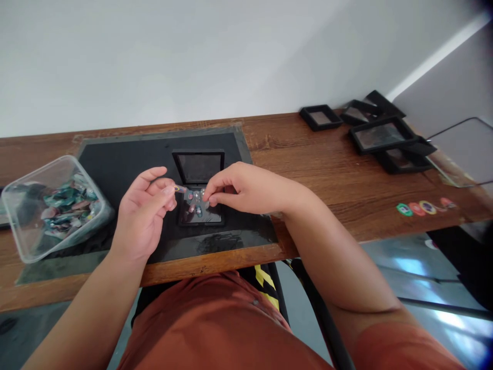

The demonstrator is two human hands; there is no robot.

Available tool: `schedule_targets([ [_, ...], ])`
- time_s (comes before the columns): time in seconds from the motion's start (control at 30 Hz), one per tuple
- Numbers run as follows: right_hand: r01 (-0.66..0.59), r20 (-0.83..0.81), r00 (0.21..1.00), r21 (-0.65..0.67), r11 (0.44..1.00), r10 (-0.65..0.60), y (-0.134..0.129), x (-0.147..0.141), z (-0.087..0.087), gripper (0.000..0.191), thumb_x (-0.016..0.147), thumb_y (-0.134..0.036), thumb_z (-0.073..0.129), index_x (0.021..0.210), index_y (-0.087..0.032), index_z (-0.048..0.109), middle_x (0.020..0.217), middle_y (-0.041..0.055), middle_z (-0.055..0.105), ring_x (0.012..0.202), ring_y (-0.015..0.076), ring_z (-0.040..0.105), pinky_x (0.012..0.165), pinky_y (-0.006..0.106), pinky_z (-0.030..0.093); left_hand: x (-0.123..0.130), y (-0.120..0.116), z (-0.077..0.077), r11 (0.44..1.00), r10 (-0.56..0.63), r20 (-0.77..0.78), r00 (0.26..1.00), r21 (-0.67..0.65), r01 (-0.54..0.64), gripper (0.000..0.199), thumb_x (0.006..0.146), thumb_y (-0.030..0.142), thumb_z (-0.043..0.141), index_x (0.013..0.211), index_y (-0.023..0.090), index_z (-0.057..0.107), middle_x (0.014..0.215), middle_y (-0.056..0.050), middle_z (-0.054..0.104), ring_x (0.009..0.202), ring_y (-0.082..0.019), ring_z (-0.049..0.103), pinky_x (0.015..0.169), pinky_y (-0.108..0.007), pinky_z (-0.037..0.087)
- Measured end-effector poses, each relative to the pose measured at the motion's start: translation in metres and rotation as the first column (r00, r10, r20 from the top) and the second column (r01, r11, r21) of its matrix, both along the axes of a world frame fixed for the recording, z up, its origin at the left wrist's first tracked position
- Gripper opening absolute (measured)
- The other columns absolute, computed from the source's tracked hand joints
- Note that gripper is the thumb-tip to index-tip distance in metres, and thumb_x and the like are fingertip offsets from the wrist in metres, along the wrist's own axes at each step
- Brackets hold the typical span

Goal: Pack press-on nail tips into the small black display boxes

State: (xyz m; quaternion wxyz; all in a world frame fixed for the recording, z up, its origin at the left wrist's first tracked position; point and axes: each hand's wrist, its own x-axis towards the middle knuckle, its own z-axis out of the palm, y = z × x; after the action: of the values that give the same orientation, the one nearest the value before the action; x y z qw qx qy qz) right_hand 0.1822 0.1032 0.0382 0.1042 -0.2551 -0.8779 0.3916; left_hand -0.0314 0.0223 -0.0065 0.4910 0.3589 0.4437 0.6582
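My left hand (pixel 144 210) pinches a small, purplish piece with a yellow mark (pixel 179 189) between thumb and forefinger; its kind is too small to tell. My right hand (pixel 242 190) reaches in from the right, thumb and fingertips closed over the open black display frame (pixel 201 224). Whatever those fingertips hold, if anything, I cannot make out. Several small glossy pieces (pixel 198 210) lie on the frame's clear lower panel, close to the right fingertips. The frame's other half (pixel 201 167) stands raised at the back.
At left, a clear plastic tub (pixel 29 246) holds many green and pinkish wrapped-looking pieces (pixel 69 203). A black mat (pixel 127 149) lies under the frame. More black frames (pixel 385 134) are piled at the back right. Several round colourful pieces (pixel 416 208) lie near the right front edge.
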Motion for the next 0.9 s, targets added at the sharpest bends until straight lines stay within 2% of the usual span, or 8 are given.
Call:
schedule_targets([
  [0.2, -0.033, 0.133, 0.991, 0.084, 0.996, 0.022, -0.001, -0.003, 0.001, 0.02, 0.091, -0.012, 0.062, 0.096, -0.016, 0.081, 0.087, 0.0018, 0.078, 0.071, 0.0096, 0.062, 0.067, 0.024, 0.04, 0.001, -0.002, -0.003, 0.999, -0.025, -0.063, 0.998, 0.024, 0.026, 0.035, 0.073, 0.019, 0.088, 0.105, 0.02, 0.074, 0.077, 0.0, 0.068, 0.06, -0.007, 0.055, 0.057, -0.017, 0.048],
  [0.47, 0.003, 0.241, 0.969, 0.18, 0.984, -0.047, -0.009, -0.011, 0.0, 0.024, 0.088, -0.017, 0.06, 0.097, -0.021, 0.082, 0.093, 0.0016, 0.08, 0.074, 0.0127, 0.063, 0.065, 0.026, 0.037, 0.002, -0.006, -0.002, 0.999, -0.04, -0.13, 0.991, -0.014, 0.038, 0.035, 0.075, 0.023, 0.088, 0.107, 0.021, 0.073, 0.081, -0.001, 0.07, 0.064, -0.007, 0.057, 0.059, -0.015, 0.048],
  [0.67, 0.003, 0.207, 0.977, 0.214, 0.977, -0.048, -0.011, -0.012, -0.003, 0.028, 0.092, -0.018, 0.057, 0.106, -0.025, 0.08, 0.104, 0.0008, 0.08, 0.086, 0.0154, 0.066, 0.07, 0.027, 0.037, 0.003, -0.006, -0.003, 0.998, -0.058, -0.158, 0.986, -0.019, 0.055, 0.034, 0.077, 0.023, 0.087, 0.107, 0.021, 0.073, 0.081, 0.0, 0.07, 0.064, -0.006, 0.056, 0.059, -0.013, 0.048],
  [0.9, 0.049, 0.176, 0.981, 0.194, 0.98, -0.084, -0.008, -0.006, 0.003, 0.022, 0.092, -0.019, 0.063, 0.106, -0.023, 0.079, 0.094, 0.0007, 0.077, 0.07, 0.01, 0.058, 0.066, 0.025, 0.034, 0.005, -0.005, -0.004, 0.999, -0.038, -0.177, 0.983, -0.026, 0.034, 0.032, 0.077, 0.024, 0.087, 0.106, 0.021, 0.073, 0.082, 0.0, 0.069, 0.063, -0.006, 0.056, 0.058, -0.013, 0.047],
])
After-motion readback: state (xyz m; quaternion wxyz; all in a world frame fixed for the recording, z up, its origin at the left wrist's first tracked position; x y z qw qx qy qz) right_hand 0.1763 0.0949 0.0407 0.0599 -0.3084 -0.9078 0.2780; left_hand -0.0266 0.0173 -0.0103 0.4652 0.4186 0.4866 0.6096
